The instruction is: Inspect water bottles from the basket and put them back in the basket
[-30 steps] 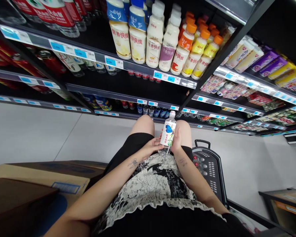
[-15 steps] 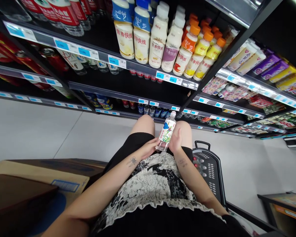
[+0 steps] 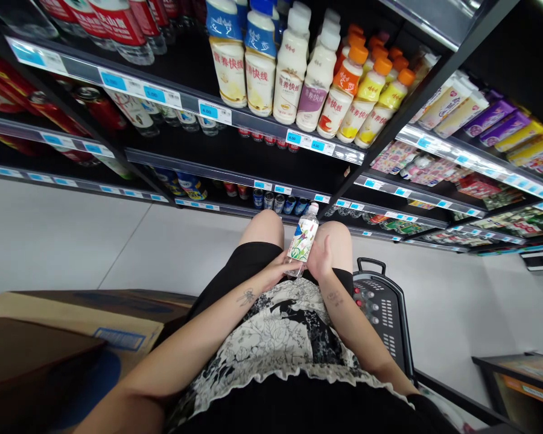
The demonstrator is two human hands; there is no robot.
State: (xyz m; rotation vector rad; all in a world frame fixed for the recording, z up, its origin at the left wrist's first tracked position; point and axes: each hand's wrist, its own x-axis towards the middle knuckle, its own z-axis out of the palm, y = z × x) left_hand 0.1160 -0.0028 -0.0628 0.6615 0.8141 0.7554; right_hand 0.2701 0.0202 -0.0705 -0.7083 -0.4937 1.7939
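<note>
A clear plastic water bottle (image 3: pixel 304 236) with a pale cap and a colourful plant-pattern label is upright, tilted slightly, over my lap. My left hand (image 3: pixel 275 270) grips its lower end, the thumb laid across the front near the base. On the other side my right hand (image 3: pixel 320 258) cups the bottle with its palm, thumb raised and apart; its fingers are largely hidden behind the bottle.
Ahead are dark shelves with milk drink bottles (image 3: pixel 289 78), red-label water bottles (image 3: pixel 117 27) and small cans (image 3: pixel 278 204). Right of my legs stands a black basket (image 3: pixel 405 325) with several bottles inside. Cardboard boxes (image 3: pixel 131 319) are at my left.
The water bottle has turned about its long axis, so a different part of the label faces me. My left thumb has moved across its base. My right hand has barely moved.
</note>
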